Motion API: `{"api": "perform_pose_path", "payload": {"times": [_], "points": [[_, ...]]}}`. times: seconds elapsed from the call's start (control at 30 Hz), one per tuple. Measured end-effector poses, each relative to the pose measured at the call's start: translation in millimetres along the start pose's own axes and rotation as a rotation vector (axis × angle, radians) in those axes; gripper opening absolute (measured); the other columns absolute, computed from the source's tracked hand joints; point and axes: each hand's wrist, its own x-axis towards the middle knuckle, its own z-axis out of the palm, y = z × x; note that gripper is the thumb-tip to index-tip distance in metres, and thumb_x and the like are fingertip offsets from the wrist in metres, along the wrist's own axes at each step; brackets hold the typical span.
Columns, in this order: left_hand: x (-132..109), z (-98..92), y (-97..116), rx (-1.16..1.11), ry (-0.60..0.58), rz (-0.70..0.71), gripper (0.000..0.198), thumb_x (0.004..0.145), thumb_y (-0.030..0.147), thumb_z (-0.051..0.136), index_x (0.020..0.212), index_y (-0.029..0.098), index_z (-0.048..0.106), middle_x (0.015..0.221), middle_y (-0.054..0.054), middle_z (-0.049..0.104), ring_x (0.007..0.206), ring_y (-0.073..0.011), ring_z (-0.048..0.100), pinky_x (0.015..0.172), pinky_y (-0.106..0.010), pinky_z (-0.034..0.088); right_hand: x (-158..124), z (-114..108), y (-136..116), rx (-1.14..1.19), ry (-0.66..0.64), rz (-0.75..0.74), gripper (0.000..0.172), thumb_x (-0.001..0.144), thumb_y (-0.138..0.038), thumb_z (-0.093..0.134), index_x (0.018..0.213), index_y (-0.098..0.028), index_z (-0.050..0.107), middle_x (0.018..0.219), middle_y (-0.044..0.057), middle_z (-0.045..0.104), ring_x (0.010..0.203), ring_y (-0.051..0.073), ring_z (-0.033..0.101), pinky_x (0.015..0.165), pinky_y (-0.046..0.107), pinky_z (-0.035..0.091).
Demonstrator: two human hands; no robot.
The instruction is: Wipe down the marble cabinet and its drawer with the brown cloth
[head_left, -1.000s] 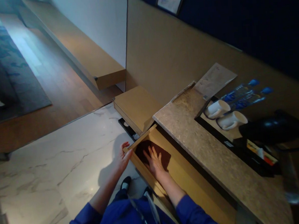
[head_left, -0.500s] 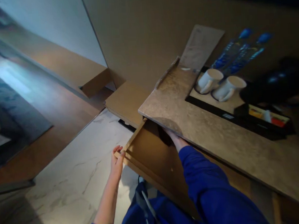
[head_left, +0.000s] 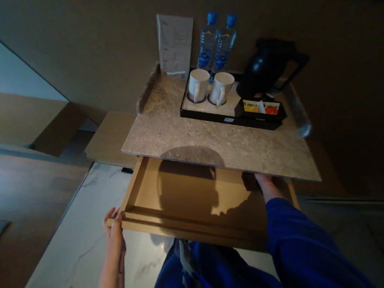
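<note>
A wooden drawer (head_left: 189,197) is pulled out from under a stone-patterned counter (head_left: 165,135). At the drawer's front left corner, my left hand (head_left: 114,226) grips the edge between thumb and fingers. My right hand (head_left: 263,180) reaches into the drawer's back right part, its fingers hidden beneath the counter's edge. Against those fingers is a dark reddish-brown cloth-like thing (head_left: 249,181), mostly in shadow. The shadow of my head and arm falls across the drawer's floor.
On the counter, a black-edged tray (head_left: 209,114) carries two white mugs (head_left: 198,84), a sachet box (head_left: 260,108) and a black kettle (head_left: 265,66). Two water bottles (head_left: 207,40) and an upright printed sheet (head_left: 175,44) stand behind. Low wooden box-like furniture (head_left: 109,136) is at left.
My view has turned right, so the counter shows more squarely. My right hand has moved from the drawer's back left to its back right; the left still grips the corner.
</note>
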Motion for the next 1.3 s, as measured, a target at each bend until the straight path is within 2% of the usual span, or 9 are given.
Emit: {"api": "perform_pose_path", "payload": {"times": [0.1,0.2,0.5,0.63,0.77,0.87,1.07,1.17,1.3], "points": [[-0.9,4.7,3.6,-0.004,0.027,0.007,0.062,0.046,0.040,0.069,0.103,0.023,0.050,0.097,0.000,0.055,0.082,-0.0142,0.050,0.078,-0.031,0.037,-22.5,10.6,6.1,-0.082,-0.036,0.184,0.046,0.087,-0.027,0.048,0.121,0.001,0.060,0.133,0.030,0.050,0.132,0.038,0.039,0.109,0.055,0.028],[-1.0,7.4,6.5,-0.012,0.045,0.008,0.066,0.043,0.039,0.068,0.103,0.022,0.049,0.093,0.001,0.054,0.077,-0.0137,0.048,0.075,-0.031,0.036,-61.3,33.9,-22.8,-0.158,-0.074,0.187,0.072,0.085,-0.043,0.056,0.139,0.003,0.041,0.145,0.032,0.034,0.138,0.042,0.026,0.107,0.069,0.019],[-3.6,5.9,8.9,0.028,0.006,0.034,0.069,0.043,0.045,0.067,0.105,0.022,0.048,0.085,0.002,0.051,0.076,-0.0149,0.048,0.079,-0.036,0.039,-175.6,124.8,-244.9,-0.051,-0.582,-0.772,0.093,0.078,-0.052,0.067,0.152,-0.018,0.020,0.157,0.022,0.013,0.146,0.037,0.009,0.107,0.073,0.009],[-0.8,-0.5,3.3,0.074,-0.016,0.050,0.069,0.048,0.051,0.066,0.108,0.021,0.049,0.085,0.001,0.051,0.079,-0.0170,0.050,0.083,-0.040,0.042,-208.7,144.1,-286.2,0.017,-0.612,-0.999,0.093,0.078,-0.050,0.068,0.150,-0.013,0.023,0.155,0.027,0.012,0.145,0.039,0.007,0.109,0.071,0.009],[5.2,-6.8,-1.3,0.102,-0.037,0.052,0.067,0.052,0.053,0.066,0.109,0.021,0.051,0.087,0.001,0.052,0.084,-0.0182,0.051,0.086,-0.041,0.042,-175.0,130.9,-254.0,-0.002,-0.659,-1.035,0.078,0.081,-0.041,0.065,0.149,-0.027,0.029,0.157,0.012,0.022,0.145,0.029,0.018,0.112,0.065,0.014],[7.6,-7.8,-1.5,0.104,-0.046,0.047,0.066,0.051,0.051,0.067,0.108,0.022,0.052,0.088,0.001,0.052,0.085,-0.0186,0.052,0.086,-0.041,0.042,-115.7,99.7,-195.8,-0.088,-0.556,-0.718,0.073,0.083,-0.038,0.061,0.148,-0.029,0.030,0.154,0.006,0.031,0.142,0.025,0.028,0.117,0.051,0.020],[3.3,-1.5,5.7,0.083,-0.030,0.038,0.063,0.047,0.048,0.067,0.102,0.022,0.050,0.087,0.001,0.050,0.080,-0.0176,0.050,0.086,-0.043,0.042,-20.9,12.6,-40.5,-0.284,-0.332,-0.074,0.056,0.098,-0.037,0.030,0.142,-0.004,0.040,0.145,0.025,0.039,0.136,0.036,0.036,0.110,0.050,0.030],[1.9,0.9,9.3,0.062,-0.030,0.041,0.062,0.045,0.047,0.067,0.100,0.023,0.050,0.085,0.001,0.050,0.078,-0.0169,0.049,0.090,-0.046,0.041,-28.6,-10.6,8.0,-0.334,-0.301,0.066,0.059,0.097,-0.037,0.035,0.140,0.003,0.040,0.141,0.028,0.042,0.135,0.033,0.039,0.110,0.041,0.033],[3.9,0.6,7.9,0.018,-0.049,0.020,0.065,0.041,0.044,0.070,0.099,0.022,0.051,0.085,0.001,0.052,0.079,-0.0169,0.049,0.099,-0.052,0.036,-87.1,-22.3,32.6,-0.418,-0.341,0.021,0.072,0.093,-0.041,0.050,0.149,-0.003,0.025,0.150,0.024,0.029,0.140,0.031,0.030,0.109,0.038,0.034]]}}
